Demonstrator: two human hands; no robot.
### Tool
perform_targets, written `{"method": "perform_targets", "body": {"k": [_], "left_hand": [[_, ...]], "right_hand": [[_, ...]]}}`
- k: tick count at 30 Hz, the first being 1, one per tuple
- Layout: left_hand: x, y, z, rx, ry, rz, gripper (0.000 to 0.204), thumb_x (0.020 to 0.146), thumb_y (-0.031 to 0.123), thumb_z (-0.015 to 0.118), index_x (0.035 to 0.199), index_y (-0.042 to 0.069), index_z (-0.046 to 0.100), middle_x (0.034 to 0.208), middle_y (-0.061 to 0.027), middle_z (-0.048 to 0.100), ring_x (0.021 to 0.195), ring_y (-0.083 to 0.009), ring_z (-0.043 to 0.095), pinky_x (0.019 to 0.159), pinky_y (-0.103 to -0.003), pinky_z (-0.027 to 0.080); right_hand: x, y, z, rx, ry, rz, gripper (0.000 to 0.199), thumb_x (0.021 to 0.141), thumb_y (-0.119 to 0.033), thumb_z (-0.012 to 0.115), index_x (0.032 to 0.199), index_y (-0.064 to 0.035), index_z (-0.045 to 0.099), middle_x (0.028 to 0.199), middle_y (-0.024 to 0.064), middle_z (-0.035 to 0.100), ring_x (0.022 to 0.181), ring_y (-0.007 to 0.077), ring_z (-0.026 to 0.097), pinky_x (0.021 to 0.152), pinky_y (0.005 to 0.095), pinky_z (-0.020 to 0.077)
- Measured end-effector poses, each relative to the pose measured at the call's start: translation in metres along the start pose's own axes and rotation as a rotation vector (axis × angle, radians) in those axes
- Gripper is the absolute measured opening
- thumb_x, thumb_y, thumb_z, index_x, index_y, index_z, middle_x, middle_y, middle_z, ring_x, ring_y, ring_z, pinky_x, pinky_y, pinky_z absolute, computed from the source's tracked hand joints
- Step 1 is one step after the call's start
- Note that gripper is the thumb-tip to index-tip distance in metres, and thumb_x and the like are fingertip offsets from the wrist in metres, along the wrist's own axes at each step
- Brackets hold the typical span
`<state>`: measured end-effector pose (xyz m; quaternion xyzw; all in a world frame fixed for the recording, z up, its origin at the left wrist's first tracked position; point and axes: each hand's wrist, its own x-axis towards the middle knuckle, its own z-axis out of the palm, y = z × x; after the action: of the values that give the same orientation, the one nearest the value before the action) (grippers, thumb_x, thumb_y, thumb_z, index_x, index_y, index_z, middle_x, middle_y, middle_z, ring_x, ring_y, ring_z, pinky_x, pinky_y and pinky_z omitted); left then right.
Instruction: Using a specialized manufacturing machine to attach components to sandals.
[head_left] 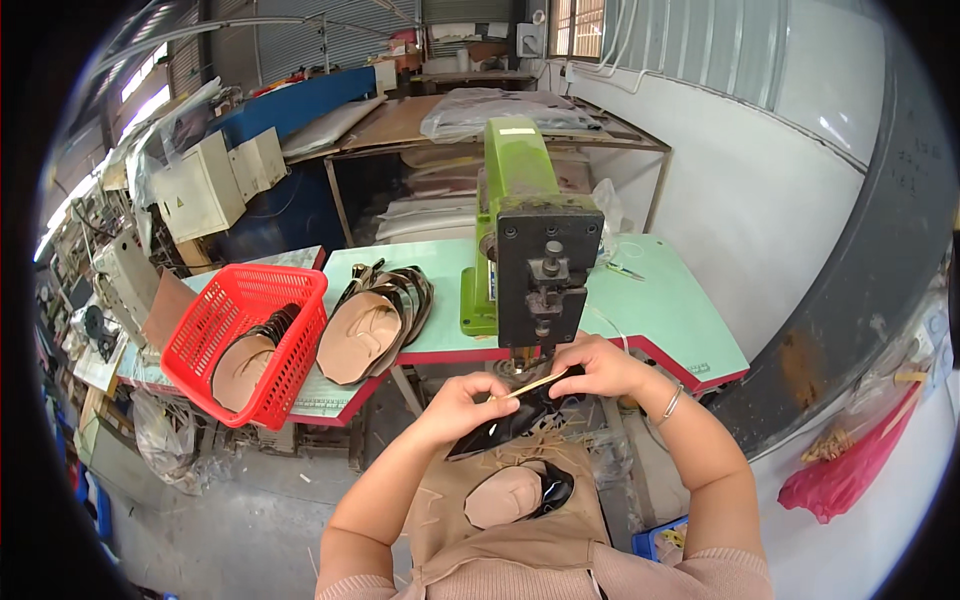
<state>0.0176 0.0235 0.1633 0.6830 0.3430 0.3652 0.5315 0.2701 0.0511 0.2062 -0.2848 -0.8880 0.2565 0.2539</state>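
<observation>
Just below the green machine's head, my left hand [468, 404] and my right hand [602, 367] pinch the two ends of a shoe upper [537, 387]. Its pale beige edge faces me, and glossy black material hangs below it. The fingers of both hands are closed on it. Above it, close by, is the working tip [522, 360] of the green machine [520, 170]; whether they touch I cannot tell. On my apron [440, 500] lies another shoe upper [506, 496], beige inside with a shiny black part, near thin beige strips.
A red plastic basket [277, 375] with beige and black shoe pieces stands on the green table [450, 270] at left. Beside it lies a stack of similar pieces [360, 338]. A pen [626, 271] lies right of the machine. A pink bag [850, 465] hangs far right.
</observation>
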Motion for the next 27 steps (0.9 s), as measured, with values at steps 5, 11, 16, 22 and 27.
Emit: {"method": "perform_targets", "body": {"k": [5, 11, 16, 22, 27], "left_hand": [[0.008, 0.009, 0.01, 0.245, 0.204, 0.206, 0.02, 0.071, 0.02, 0.076, 0.072, 0.005, 0.064, 0.086, -0.0056, 0.053, 0.088, -0.018, 0.052, 0.078, -0.028, 0.04], [0.011, 0.018, 0.006, 0.146, 0.201, 0.168, 0.019, 0.07, 0.019, 0.076, 0.069, 0.005, 0.063, 0.09, -0.0053, 0.05, 0.093, -0.0179, 0.049, 0.083, -0.029, 0.038], [0.01, 0.019, -0.013, 0.137, 0.102, 0.227, 0.016, 0.07, 0.017, 0.076, 0.071, 0.006, 0.065, 0.092, -0.0037, 0.049, 0.094, -0.0177, 0.048, 0.085, -0.03, 0.037], [0.012, 0.015, -0.043, 0.046, -0.069, 0.178, 0.013, 0.07, 0.015, 0.076, 0.074, 0.007, 0.067, 0.097, -0.0031, 0.051, 0.097, -0.016, 0.047, 0.088, -0.029, 0.034], [0.022, 0.015, -0.064, 0.218, -0.233, 0.244, 0.017, 0.07, 0.019, 0.076, 0.075, 0.006, 0.066, 0.098, -0.006, 0.053, 0.102, -0.0198, 0.048, 0.091, -0.032, 0.035]], "right_hand": [[-0.003, 0.025, 0.006, 0.147, 0.106, -0.005, 0.022, 0.071, -0.023, 0.075, 0.076, -0.0054, 0.062, 0.078, 0.0022, 0.053, 0.086, 0.0189, 0.046, 0.081, 0.0302, 0.0368], [0.0, 0.024, 0.001, 0.307, 0.057, 0.148, 0.019, 0.073, -0.02, 0.073, 0.081, -0.0046, 0.065, 0.083, 0.0036, 0.056, 0.091, 0.0202, 0.047, 0.084, 0.0317, 0.0368], [0.006, 0.017, 0.006, 0.364, 0.064, 0.143, 0.021, 0.072, -0.02, 0.074, 0.084, -0.0044, 0.067, 0.097, 0.0058, 0.059, 0.099, 0.0222, 0.048, 0.092, 0.0331, 0.0353], [0.015, -0.001, 0.019, 0.414, 0.129, 0.117, 0.041, 0.07, -0.019, 0.077, 0.104, -0.0038, 0.06, 0.108, 0.0079, 0.06, 0.097, 0.0182, 0.055, 0.086, 0.0322, 0.0423], [0.019, -0.015, 0.027, 0.435, 0.176, 0.144, 0.06, 0.068, -0.016, 0.078, 0.118, -0.001, 0.048, 0.11, 0.008, 0.06, 0.094, 0.0149, 0.059, 0.084, 0.0305, 0.0467]]}}
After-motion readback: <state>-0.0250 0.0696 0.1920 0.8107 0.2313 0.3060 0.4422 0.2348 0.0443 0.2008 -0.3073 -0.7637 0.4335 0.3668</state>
